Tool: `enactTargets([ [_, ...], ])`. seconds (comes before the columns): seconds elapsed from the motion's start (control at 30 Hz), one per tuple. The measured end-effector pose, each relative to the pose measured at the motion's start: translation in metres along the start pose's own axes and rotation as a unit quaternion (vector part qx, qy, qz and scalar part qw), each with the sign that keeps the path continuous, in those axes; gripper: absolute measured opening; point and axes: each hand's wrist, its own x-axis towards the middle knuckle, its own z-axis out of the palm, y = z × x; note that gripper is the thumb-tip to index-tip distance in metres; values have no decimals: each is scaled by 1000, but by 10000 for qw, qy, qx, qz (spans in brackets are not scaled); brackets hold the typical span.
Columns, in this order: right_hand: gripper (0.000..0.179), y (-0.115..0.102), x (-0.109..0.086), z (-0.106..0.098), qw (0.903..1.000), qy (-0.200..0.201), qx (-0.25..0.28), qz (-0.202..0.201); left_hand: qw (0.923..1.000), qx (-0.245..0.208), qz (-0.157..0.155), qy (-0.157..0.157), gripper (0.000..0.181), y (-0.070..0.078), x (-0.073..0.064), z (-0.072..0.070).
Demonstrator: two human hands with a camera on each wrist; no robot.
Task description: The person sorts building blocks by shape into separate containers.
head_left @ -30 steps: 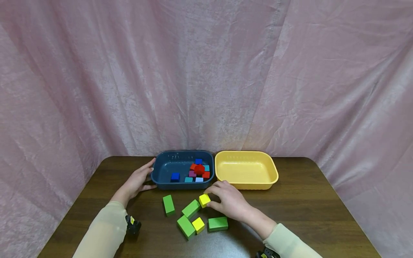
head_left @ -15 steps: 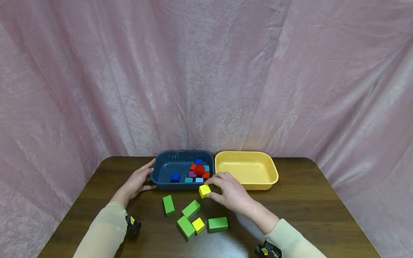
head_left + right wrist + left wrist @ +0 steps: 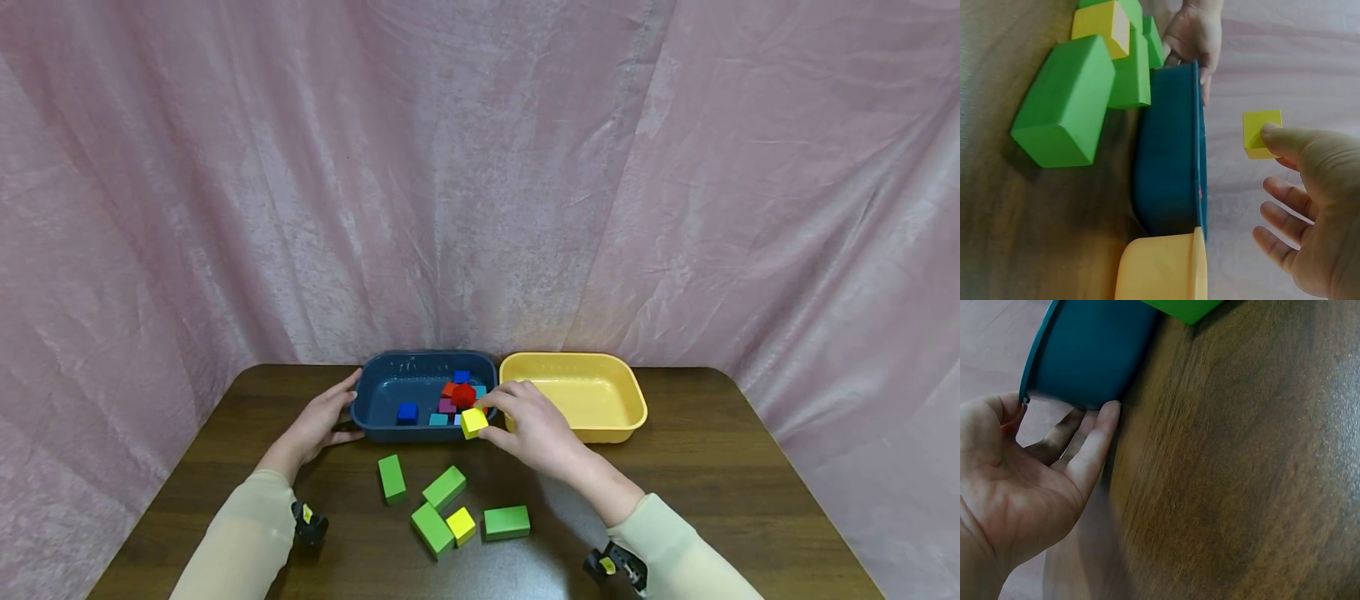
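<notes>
My right hand pinches a yellow cube between thumb and forefinger, above the near right rim of the blue tray. In the right wrist view the held cube hangs clear of the tray, the other fingers apart from it. My left hand rests against the left end of the blue tray, its fingers fairly straight; in the left wrist view the fingertips touch the tray's outer wall. Inside that tray lie several small blocks, among them a dark blue cube and a red block.
A yellow tray stands right beside the blue one. Several green blocks and another yellow cube lie on the brown wooden table in front. A pink curtain hangs behind.
My right hand has lifted the yellow cube from among the table blocks and carried it forward to the blue tray's near rim. The left hand stays still.
</notes>
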Motion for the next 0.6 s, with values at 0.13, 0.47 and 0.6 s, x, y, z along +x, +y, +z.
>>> enactTargets([
  [0.13, 33, 0, 5, -3, 10000, 13, 10, 63, 10000, 12, 9, -19, 56, 0, 0, 0],
  [0.47, 34, -2, 24, -10, 9997, 50, 85, 223, 10000, 18, 29, -30, 57, 0, 1, -1],
  [0.6, 34, -3, 31, -11, 9993, 27, 142, 340, 10000, 26, 26, -41, 56, 0, 3, -1],
])
